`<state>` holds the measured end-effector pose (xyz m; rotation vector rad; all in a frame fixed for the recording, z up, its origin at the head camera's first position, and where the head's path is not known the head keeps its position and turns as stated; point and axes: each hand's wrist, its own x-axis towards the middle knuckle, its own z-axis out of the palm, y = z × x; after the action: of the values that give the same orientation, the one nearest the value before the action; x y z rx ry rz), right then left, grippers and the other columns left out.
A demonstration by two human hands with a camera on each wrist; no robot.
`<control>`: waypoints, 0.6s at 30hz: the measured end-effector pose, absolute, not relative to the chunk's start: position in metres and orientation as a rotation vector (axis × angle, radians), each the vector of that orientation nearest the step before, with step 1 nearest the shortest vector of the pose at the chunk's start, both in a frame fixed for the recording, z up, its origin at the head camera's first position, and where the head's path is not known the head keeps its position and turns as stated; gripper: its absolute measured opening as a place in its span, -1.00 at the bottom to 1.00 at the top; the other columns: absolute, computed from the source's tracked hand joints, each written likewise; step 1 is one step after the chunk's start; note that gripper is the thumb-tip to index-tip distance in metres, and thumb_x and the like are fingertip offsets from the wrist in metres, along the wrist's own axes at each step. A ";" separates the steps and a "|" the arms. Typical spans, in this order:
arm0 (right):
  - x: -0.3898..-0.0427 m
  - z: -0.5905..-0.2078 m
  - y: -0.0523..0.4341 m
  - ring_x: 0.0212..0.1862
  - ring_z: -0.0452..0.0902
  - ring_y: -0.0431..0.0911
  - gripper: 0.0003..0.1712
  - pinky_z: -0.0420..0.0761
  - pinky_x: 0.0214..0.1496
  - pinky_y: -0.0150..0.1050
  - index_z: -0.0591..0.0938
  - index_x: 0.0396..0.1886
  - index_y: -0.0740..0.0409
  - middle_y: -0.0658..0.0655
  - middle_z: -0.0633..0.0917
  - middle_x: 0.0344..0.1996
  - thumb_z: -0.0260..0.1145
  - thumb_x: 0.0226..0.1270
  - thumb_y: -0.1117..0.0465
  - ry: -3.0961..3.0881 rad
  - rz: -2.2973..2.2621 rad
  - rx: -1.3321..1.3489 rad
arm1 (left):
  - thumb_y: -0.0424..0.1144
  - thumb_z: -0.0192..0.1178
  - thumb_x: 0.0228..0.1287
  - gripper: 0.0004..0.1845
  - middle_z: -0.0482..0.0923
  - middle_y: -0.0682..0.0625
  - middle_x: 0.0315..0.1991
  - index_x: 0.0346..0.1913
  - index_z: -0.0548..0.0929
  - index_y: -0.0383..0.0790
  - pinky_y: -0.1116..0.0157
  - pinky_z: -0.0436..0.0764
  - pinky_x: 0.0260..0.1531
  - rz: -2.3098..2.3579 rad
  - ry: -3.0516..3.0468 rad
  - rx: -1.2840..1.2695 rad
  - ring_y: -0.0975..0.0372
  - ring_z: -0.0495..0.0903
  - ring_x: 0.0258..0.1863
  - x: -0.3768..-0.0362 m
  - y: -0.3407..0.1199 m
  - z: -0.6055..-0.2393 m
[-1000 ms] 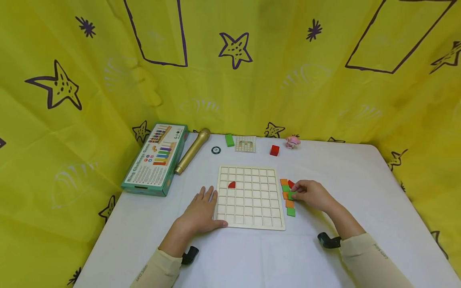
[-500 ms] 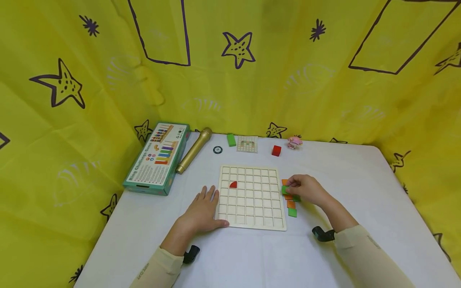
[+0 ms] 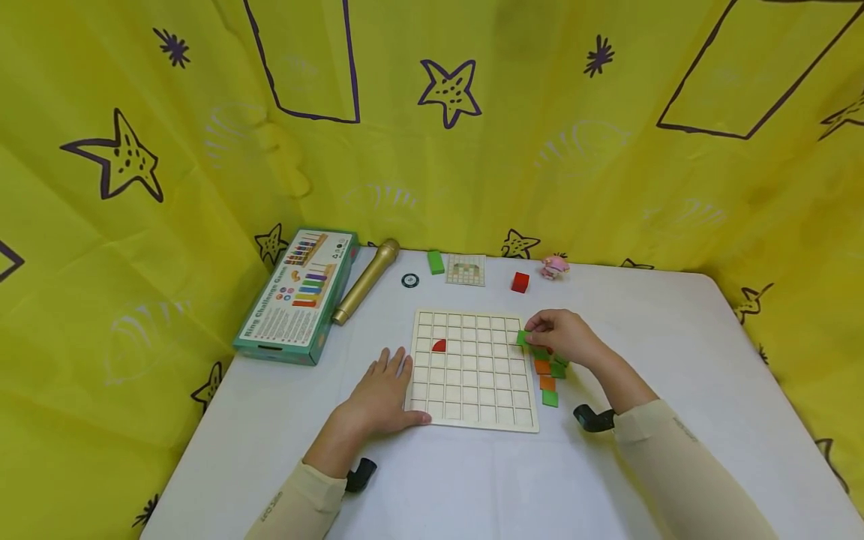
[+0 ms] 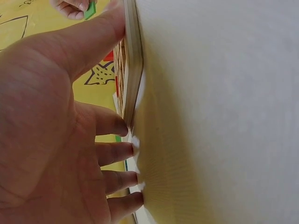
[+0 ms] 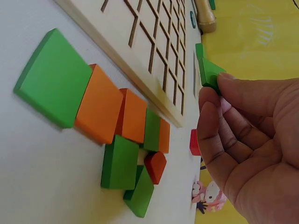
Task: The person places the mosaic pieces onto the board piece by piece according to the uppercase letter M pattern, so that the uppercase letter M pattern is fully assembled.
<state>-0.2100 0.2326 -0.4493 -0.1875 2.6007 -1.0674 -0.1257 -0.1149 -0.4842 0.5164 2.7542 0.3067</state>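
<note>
My right hand (image 3: 570, 336) pinches a green square tile (image 5: 209, 74) between thumb and fingers, held up at the right edge of the wooden grid board (image 3: 470, 369). Flat beside the board's left edge lies my left hand (image 3: 378, 395), fingers spread and thumb on the near left corner; the left wrist view shows that thumb (image 4: 100, 39) against the board's edge. One red quarter-round piece (image 3: 439, 346) sits in a cell at the upper left. Right of the board, loose green tiles (image 5: 56, 79), orange tiles (image 5: 99, 105) and a red rounded piece (image 5: 155, 166) lie close together.
Behind the board are a pattern card (image 3: 466, 270), a green block (image 3: 435, 262), a red cube (image 3: 520, 283), a pink figurine (image 3: 555, 267) and a round chip (image 3: 409, 280). A gold microphone (image 3: 367, 281) and a game box (image 3: 297, 296) stand at the back left.
My right hand has moved from the loose tiles up and left to the board's right edge, carrying the green tile. The left hand has stayed put on the board's corner.
</note>
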 end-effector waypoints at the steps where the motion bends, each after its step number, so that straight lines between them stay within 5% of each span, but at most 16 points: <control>1: -0.211 -0.449 0.231 -0.25 0.53 0.00 -0.80 0.61 -0.25 -0.16 0.67 -0.10 0.23 0.12 0.66 -0.29 0.37 0.39 0.21 2.602 -1.067 -0.195 | 0.40 0.31 0.10 0.20 -0.02 -0.28 0.58 0.54 0.14 -0.40 -0.08 0.07 0.47 0.303 2.755 0.519 -0.22 -0.11 0.55 -0.126 -0.115 -0.484; 18: -0.221 -0.453 0.202 -0.17 0.51 0.00 -0.83 0.55 -0.09 -0.20 0.69 -0.14 0.19 0.10 0.67 -0.29 0.41 0.36 0.20 2.598 -1.047 -0.276 | 0.40 0.32 0.09 0.20 -0.02 -0.27 0.58 0.55 0.14 -0.40 -0.07 0.07 0.47 0.298 2.752 0.509 -0.21 -0.10 0.55 -0.126 -0.115 -0.483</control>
<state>-0.2205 0.2016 -0.4527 -0.2757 2.5978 -1.0473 -0.1256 -0.1146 -0.4834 0.5088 2.7522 0.2976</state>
